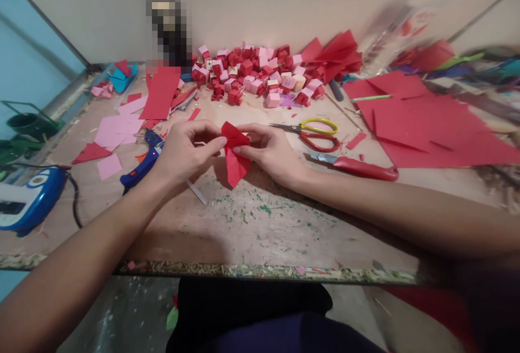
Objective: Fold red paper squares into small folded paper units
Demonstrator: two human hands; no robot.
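Note:
A piece of folded red paper (235,161) is held up over the middle of the table between both hands. My left hand (189,144) pinches its upper left edge between thumb and finger. On the other side, my right hand (268,150) grips the paper with the thumb in front and the fingers behind. Creases run through the paper, and its lower end tapers to a point. Right of my right hand lie scissors (319,133) with yellow and red handles. Close by is a red-handled knife (353,167). A blue glue gun (142,166) rests beside my left wrist.
Many small red and pink folded paper pieces (252,74) are heaped at the back against the wall. Large red sheets (426,120) cover the right side. Pink paper (117,130) lies at the left, near a blue and white device (36,198) with a cord.

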